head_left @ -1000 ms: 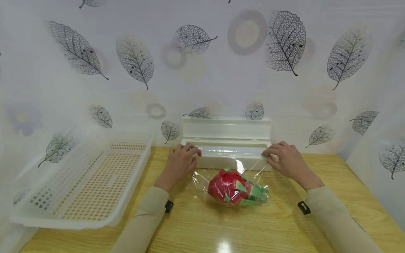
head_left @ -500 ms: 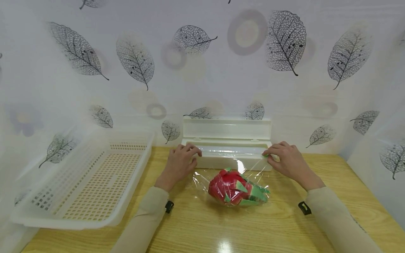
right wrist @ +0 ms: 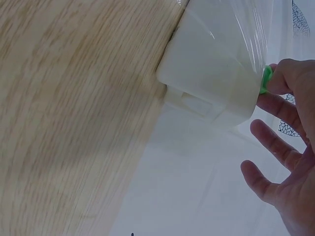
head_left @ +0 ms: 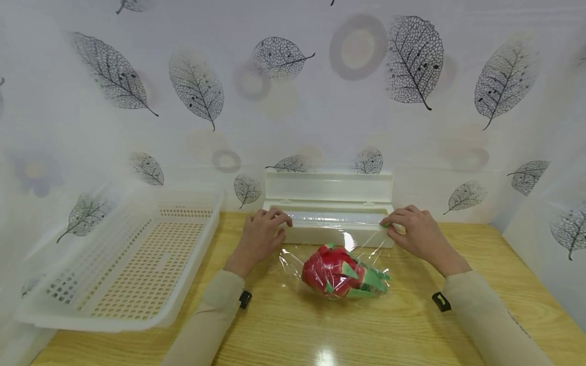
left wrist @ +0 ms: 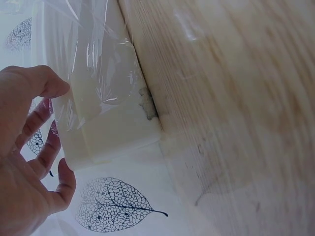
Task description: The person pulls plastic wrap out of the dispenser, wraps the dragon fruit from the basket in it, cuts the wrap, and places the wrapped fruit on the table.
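A white cling film box [head_left: 299, 236] stands at the back of the table with its lid [head_left: 328, 188] raised and a film roll [head_left: 327, 217] inside. Clear cling film [head_left: 288, 259] runs from it over the front wall and covers a red dragon fruit [head_left: 318, 274] with green leaf tips. My left hand [head_left: 261, 234] grips the box's left end, thumb and fingers around its edge. At the right end, my right hand [head_left: 417, 234] pinches a small green slider [right wrist: 266, 78] between thumb and forefinger; its other fingers are spread in the right wrist view.
A white plastic basket [head_left: 180, 274] with a perforated bottom stands on the left of the wooden table [head_left: 366, 333]. A leaf-patterned sheet [head_left: 311, 117] hangs close behind the box and along both sides.
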A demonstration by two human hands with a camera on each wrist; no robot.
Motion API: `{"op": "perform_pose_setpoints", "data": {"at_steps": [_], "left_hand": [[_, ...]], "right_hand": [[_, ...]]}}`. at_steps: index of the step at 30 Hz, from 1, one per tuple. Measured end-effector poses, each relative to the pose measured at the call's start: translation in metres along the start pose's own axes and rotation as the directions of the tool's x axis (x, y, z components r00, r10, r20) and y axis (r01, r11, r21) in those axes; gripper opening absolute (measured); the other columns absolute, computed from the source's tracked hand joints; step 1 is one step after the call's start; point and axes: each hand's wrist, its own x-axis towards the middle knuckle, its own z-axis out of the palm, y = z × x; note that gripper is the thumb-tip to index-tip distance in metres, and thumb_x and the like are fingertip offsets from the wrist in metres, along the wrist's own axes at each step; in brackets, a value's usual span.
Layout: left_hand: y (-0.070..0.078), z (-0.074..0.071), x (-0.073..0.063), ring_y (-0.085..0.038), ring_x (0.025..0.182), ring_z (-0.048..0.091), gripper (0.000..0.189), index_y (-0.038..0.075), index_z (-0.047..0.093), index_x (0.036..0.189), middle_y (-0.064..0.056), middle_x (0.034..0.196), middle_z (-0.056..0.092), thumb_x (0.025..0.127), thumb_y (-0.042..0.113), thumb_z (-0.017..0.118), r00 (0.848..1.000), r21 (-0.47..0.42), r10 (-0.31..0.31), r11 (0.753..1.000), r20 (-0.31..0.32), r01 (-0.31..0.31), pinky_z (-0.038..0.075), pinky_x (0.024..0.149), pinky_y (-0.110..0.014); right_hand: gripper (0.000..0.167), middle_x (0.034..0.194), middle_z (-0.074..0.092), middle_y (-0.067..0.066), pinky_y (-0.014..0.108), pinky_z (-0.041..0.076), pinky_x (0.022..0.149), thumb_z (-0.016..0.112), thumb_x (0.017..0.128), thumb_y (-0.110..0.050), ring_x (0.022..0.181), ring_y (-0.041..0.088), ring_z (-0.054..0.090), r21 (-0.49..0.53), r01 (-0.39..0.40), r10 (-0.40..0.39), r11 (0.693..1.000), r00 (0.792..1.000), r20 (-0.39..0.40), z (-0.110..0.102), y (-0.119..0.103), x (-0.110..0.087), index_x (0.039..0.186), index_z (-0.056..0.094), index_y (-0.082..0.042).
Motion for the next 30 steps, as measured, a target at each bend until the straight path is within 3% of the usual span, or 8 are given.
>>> {"op": "perform_pose_setpoints", "data": {"at_steps": [8, 30], "left_hand": [[0.0004, 0.0, -0.0009, -0.032, 0.107, 0.064, 0.019, 0.026, 0.07, 0.107, 0.002, 0.12, 0.067, 0.092, 0.014, 0.071, 1.0, 0.001, 0.005, 1.0, -0.029, -0.005, 0.051, 0.08, -0.045], [-0.0002, -0.0005, -0.002, -0.031, 0.107, 0.065, 0.02, 0.026, 0.07, 0.108, 0.002, 0.12, 0.068, 0.092, 0.014, 0.071, 0.999, 0.005, 0.016, 1.0, -0.032, -0.016, 0.051, 0.081, -0.045]], "right_hand": [[0.018, 0.095, 0.079, 0.006, 0.057, 0.051, 0.068, 0.076, 0.082, -0.003, 0.093, 0.033, 0.067, -0.004, 0.011, -0.011, 1.0, 1.0, -0.015, -0.0002, 0.0005, 0.0003, 0.094, 0.08, -0.015], [0.018, 0.095, 0.078, 0.005, 0.055, 0.049, 0.067, 0.076, 0.082, -0.003, 0.092, 0.031, 0.066, 0.001, 0.003, -0.003, 1.0, 1.0, -0.015, 0.0003, 0.0015, -0.0021, 0.094, 0.08, -0.016]]}}
